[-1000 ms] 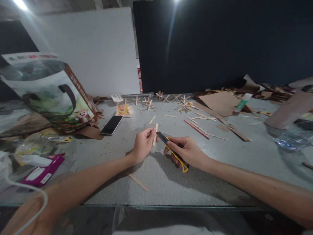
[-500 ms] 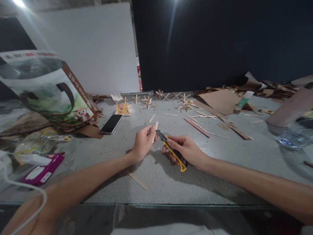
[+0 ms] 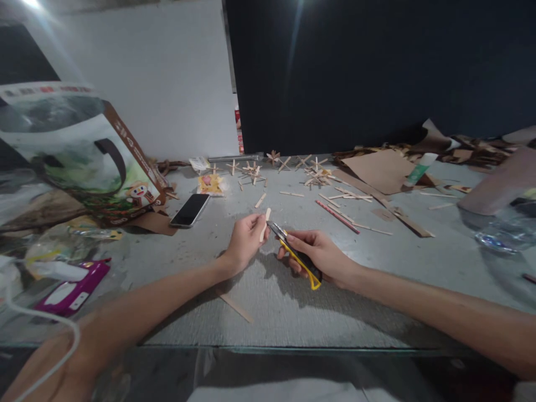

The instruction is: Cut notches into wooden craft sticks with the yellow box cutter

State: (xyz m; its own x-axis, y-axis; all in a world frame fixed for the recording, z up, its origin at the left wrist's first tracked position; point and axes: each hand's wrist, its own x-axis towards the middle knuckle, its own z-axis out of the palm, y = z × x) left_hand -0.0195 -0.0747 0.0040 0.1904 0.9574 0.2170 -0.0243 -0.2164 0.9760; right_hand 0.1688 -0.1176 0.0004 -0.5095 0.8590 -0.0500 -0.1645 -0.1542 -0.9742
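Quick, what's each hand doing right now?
Left hand: closed, holding a small wooden stick.
Right hand: closed, holding a yellow and black box cutter.

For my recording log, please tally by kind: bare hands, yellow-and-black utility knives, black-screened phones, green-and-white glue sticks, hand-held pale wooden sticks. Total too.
Left hand and right hand: 2
Utility knife: 1
Phone: 1
Glue stick: 1
Held wooden stick: 1
Total: 6

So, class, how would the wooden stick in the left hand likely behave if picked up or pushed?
The stick is probably stiff but easily snapped: it stays straight in the left hand, yet looks thin. Being a slim strip, it should feel light. Its flat shape suggests sliding rather than rolling.
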